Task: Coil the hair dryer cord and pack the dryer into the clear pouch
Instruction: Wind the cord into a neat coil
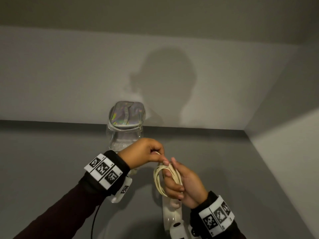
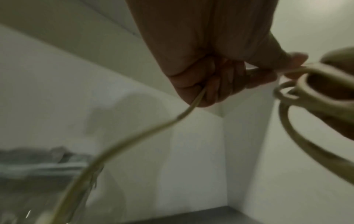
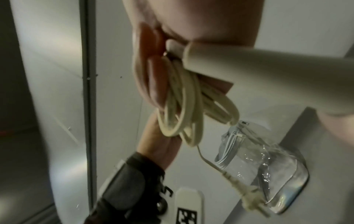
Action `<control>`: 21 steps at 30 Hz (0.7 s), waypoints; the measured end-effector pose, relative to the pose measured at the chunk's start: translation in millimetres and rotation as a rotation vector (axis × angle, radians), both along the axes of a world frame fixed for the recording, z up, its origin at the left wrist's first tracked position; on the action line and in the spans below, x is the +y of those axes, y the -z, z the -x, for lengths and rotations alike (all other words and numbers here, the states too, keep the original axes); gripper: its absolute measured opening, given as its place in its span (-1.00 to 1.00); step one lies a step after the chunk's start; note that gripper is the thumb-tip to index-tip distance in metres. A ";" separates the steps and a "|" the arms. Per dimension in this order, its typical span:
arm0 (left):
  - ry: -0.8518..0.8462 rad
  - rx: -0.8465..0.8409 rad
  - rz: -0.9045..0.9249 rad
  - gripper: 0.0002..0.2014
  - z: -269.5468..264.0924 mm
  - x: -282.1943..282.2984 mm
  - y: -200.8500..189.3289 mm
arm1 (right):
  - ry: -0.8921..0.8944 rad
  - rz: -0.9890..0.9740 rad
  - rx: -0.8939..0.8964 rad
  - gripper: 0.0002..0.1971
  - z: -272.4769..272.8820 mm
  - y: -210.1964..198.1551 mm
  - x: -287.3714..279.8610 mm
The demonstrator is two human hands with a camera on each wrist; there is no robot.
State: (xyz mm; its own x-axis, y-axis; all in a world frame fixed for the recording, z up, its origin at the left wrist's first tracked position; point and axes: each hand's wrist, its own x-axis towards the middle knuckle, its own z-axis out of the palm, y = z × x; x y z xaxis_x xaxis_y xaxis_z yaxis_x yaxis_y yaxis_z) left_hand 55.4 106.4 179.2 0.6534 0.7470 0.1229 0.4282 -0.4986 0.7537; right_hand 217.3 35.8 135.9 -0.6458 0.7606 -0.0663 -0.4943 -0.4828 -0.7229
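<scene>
- There are two hands, one dryer, one cord, one plug and one pouch.
- The right hand [image 1: 183, 181] is near, to the right. Its fingers are curled round the cord [image 1: 165, 180] loops and the end of the dryer [image 1: 174, 216] handle.
- The cord is cream. It is wound in a few loops round the right hand's fingers. The loops lie too close for me to count them.
- The dryer is white. Its handle goes down from the right hand to the near edge of the head view. Its far end is cut off there.
- The left hand [image 1: 145, 152] is just left of the right hand, and their fingertips almost touch. It pinches the loose part of the cord between thumb and fingers.
- In the left wrist view the cord [image 2: 134, 145] runs out of the closed left hand [image 2: 210, 78] and hangs down.
- The plug [image 3: 249, 195] hangs at the end of the cord, below the loops, in the right wrist view.
- The pouch [image 1: 125, 130] stands on the grey surface [image 1: 51, 161], far from the person, by the wall [image 1: 69, 75]. It is clear, with one shiny lid and one zip round the top. Nothing is touching it.
- One white cable [image 3: 228, 151] is coiled inside the pouch in the right wrist view.
- Each wrist has one black band with black and white squares.
</scene>
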 end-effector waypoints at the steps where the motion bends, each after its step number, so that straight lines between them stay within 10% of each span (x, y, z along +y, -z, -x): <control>1: -0.008 -0.049 0.084 -0.79 0.3 4.0 4.9 | -0.028 0.012 0.024 -0.61 -3.8 0.7 0.1; 16: -0.109 0.072 0.400 -0.66 -0.5 -54.0 115.2 | 0.299 0.031 0.147 -0.55 -27.1 5.0 21.6; 21: 0.167 0.454 0.030 -0.67 -21.8 -82.2 71.5 | 0.555 -0.120 -0.123 -0.47 -21.8 0.6 29.8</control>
